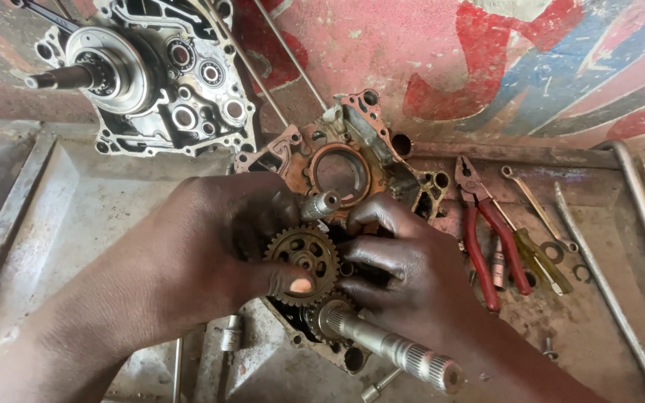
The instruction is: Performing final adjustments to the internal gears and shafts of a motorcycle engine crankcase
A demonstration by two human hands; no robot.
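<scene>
The tabletop (76, 216) is a grey, grimy metal surface with raised ribs and a red-painted wall at its back edge. Lying directly on it: a rusty engine case half (352, 168) at centre, a second case half (158, 75) with a shaft at upper left leaning towards the wall, and a small socket (230, 333) near the front. To the right lie red-handled pliers (483, 231), a yellow-handled screwdriver (535, 257), an open-ended spanner (535, 205), a few washers (582, 273) and a long metal rod (606, 287).
</scene>
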